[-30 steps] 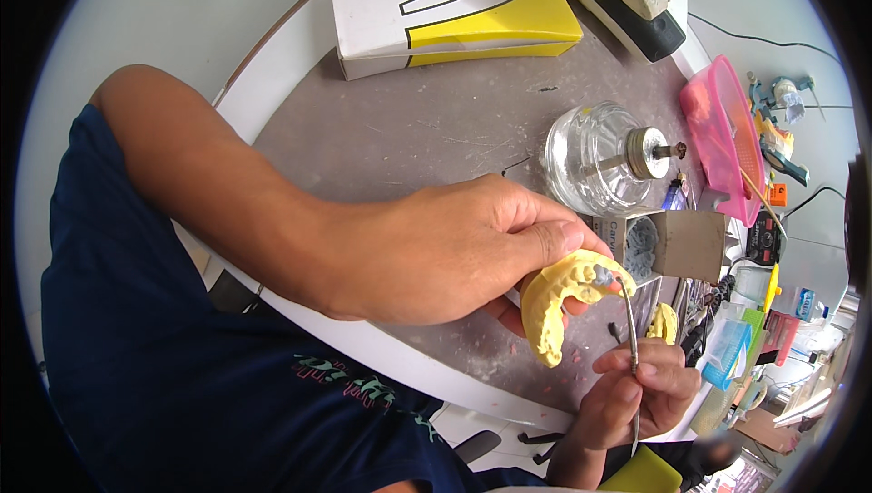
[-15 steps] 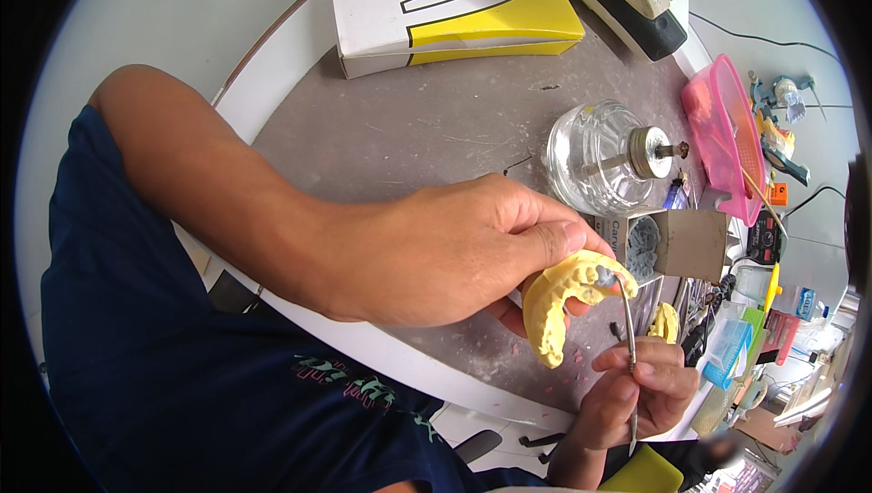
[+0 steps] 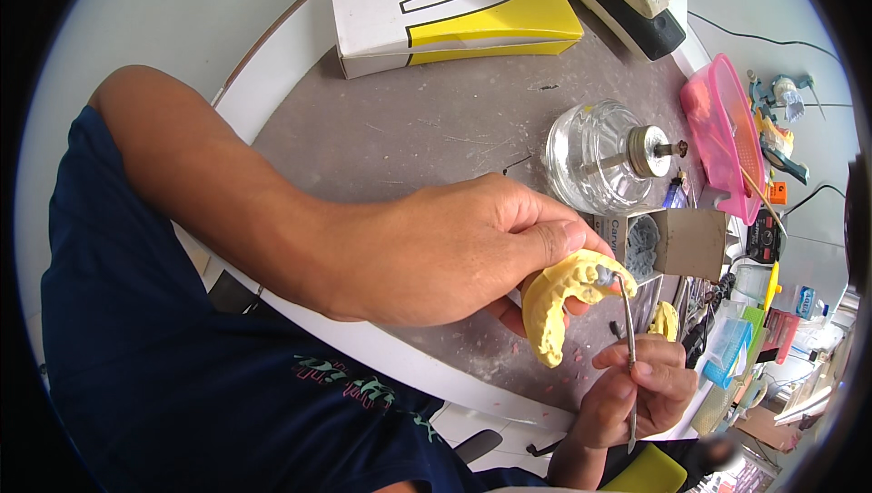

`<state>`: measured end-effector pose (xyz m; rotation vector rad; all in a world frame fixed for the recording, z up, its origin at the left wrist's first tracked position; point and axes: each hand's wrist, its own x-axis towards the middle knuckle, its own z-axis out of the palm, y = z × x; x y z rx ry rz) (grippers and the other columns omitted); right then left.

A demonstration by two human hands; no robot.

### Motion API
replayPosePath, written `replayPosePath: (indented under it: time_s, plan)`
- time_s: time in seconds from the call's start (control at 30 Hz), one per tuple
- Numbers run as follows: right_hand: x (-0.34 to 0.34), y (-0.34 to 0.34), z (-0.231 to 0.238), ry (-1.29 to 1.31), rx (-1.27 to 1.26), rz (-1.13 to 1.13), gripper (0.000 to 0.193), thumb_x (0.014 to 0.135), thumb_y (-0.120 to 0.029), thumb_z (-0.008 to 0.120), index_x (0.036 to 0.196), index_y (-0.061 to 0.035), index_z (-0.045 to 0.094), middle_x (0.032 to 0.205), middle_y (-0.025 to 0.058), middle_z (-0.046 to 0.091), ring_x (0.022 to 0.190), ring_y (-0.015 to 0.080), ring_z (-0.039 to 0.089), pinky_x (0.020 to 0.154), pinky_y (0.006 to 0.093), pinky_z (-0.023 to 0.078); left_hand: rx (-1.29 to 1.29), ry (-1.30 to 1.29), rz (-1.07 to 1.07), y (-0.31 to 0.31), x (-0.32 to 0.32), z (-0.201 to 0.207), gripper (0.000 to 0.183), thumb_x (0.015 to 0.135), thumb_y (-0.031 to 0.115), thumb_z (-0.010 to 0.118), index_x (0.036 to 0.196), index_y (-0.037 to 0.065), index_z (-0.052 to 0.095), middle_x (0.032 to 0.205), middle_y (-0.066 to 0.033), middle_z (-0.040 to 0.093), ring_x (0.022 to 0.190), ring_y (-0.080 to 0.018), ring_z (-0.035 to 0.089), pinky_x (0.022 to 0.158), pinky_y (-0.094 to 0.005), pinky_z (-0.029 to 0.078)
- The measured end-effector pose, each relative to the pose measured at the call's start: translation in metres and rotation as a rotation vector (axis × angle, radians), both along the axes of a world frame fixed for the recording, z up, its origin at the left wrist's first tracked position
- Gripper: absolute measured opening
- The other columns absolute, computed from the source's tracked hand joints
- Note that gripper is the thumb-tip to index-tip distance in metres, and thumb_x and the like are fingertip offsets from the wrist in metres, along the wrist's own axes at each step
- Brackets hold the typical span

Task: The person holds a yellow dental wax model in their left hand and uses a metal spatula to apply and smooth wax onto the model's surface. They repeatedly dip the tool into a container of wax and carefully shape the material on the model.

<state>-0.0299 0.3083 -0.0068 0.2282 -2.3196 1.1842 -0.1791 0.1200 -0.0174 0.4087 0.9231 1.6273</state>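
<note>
My left hand (image 3: 481, 248) is closed around a yellow dental cast (image 3: 556, 298), a horseshoe-shaped plaster jaw with tooth shapes along it. A patch of grey wax (image 3: 606, 275) sits on some teeth near its right end, beside a bit of pink. Between its thumb and fingers, my right hand (image 3: 640, 391) grips a slim metal wax carver (image 3: 630, 339) like a pen. The carver's bent tip is at the grey patch; whether it touches cannot be told. The fingers under the cast are mostly hidden.
A glass spirit lamp (image 3: 595, 157) stands beyond the cast, beside an open small box of grey wax (image 3: 643, 243). Farther off are a white and yellow box (image 3: 454, 12) and a pink basket (image 3: 722, 139). Another yellow cast (image 3: 665, 320) lies behind my right hand. Pink scraps dot the tabletop.
The carver's tip has shifted very slightly to the right along the grey patch. Both hands keep their hold, and the cast stays almost where it was.
</note>
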Motion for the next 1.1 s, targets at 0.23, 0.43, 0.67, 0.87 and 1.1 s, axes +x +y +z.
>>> replayPosePath:
  time_s: [0.23, 0.43, 0.67, 0.87, 1.1]
  plan:
    - [-0.0013, 0.0002, 0.0006, 0.006, 0.002, 0.034, 0.02, 0.076, -0.002, 0.059, 0.094, -0.0052, 0.051, 0.077, 0.0107, 0.061, 0.061, 0.0171, 0.061, 0.057, 0.0248, 0.045, 0.009, -0.003, 0.006, -0.0005, 0.0006, -0.0005, 0.038, 0.101, 0.025, 0.032, 0.12, -0.001, 0.054, 0.095, -0.0046, 0.063, 0.083, -0.0085, 0.06, 0.074, -0.0239, 0.052]
    - [-0.0012, 0.0009, -0.0004, 0.023, -0.001, 0.04, 0.025, 0.069, 0.002, 0.058, 0.093, -0.0037, 0.053, 0.077, 0.012, 0.061, 0.061, 0.0178, 0.061, 0.057, 0.0251, 0.046, 0.001, -0.011, 0.006, -0.0007, 0.0008, -0.0001, 0.038, 0.101, 0.025, 0.033, 0.12, -0.001, 0.054, 0.095, -0.0045, 0.063, 0.083, -0.0083, 0.06, 0.075, -0.0238, 0.052]
    - [-0.0026, -0.0004, -0.0002, 0.032, -0.018, 0.04, 0.023, 0.068, 0.002, 0.058, 0.09, -0.0029, 0.058, 0.077, 0.0117, 0.06, 0.06, 0.0184, 0.062, 0.055, 0.0246, 0.046, -0.004, -0.007, -0.003, -0.0007, -0.0002, 0.0007, 0.038, 0.101, 0.025, 0.033, 0.12, -0.001, 0.054, 0.095, -0.0048, 0.062, 0.083, -0.0084, 0.06, 0.075, -0.0237, 0.052]
    - [-0.0033, -0.0014, -0.0006, 0.043, -0.021, 0.033, 0.022, 0.067, 0.002, 0.059, 0.089, -0.0033, 0.058, 0.076, 0.0112, 0.061, 0.059, 0.0183, 0.062, 0.054, 0.0246, 0.047, -0.003, 0.007, -0.036, -0.002, -0.0014, 0.0014, 0.041, 0.101, 0.029, 0.033, 0.127, 0.002, 0.049, 0.098, -0.0047, 0.062, 0.088, -0.0083, 0.058, 0.076, -0.0215, 0.049]
    - [-0.0028, -0.001, 0.0017, 0.024, 0.014, 0.045, 0.021, 0.07, 0.0, 0.061, 0.09, -0.0046, 0.058, 0.076, 0.0107, 0.062, 0.06, 0.018, 0.061, 0.055, 0.0246, 0.046, -0.012, 0.017, -0.055, -0.0018, -0.0023, 0.0008, 0.043, 0.101, 0.031, 0.033, 0.131, 0.003, 0.047, 0.1, -0.0045, 0.062, 0.091, -0.0077, 0.057, 0.076, -0.02, 0.047]
